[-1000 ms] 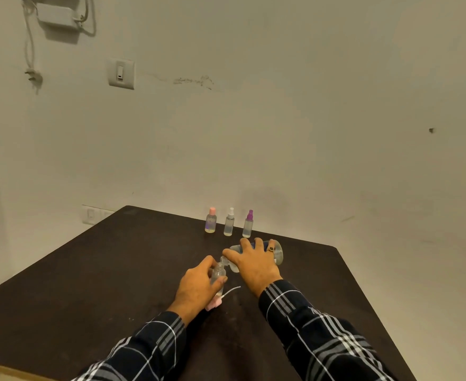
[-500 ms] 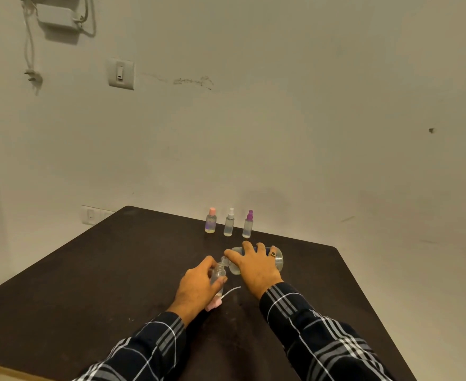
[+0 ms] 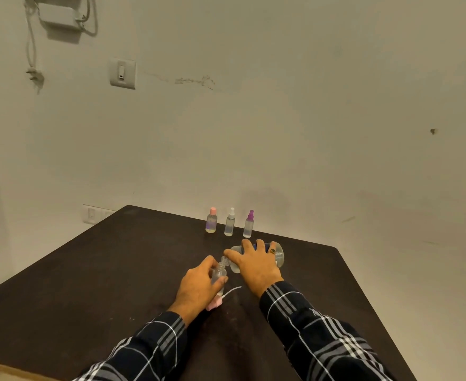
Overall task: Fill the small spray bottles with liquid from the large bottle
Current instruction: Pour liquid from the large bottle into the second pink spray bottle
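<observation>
On the table [image 3: 89, 270], the big bottle [image 3: 280, 255] lies tipped in the gripping right hand [image 3: 254, 266], its mouth at the small bottle [image 3: 218, 273], which the left hand [image 3: 196, 287] holds upright. Three capped bottles [image 3: 229, 222] stand beyond both hands. A pink sprayer [image 3: 215, 304] lies beside the left hand.

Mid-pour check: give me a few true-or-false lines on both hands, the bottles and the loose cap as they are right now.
1. The left hand holds an uncapped small bottle. True.
2. The right hand holds the large bottle standing upright. False: it is tipped on its side, with its neck toward the small bottle's mouth.
3. Three capped bottles stand in a row at the back of the table. True.
4. The pink spray cap is screwed onto the held bottle. False: it lies on the table by the left hand.
</observation>
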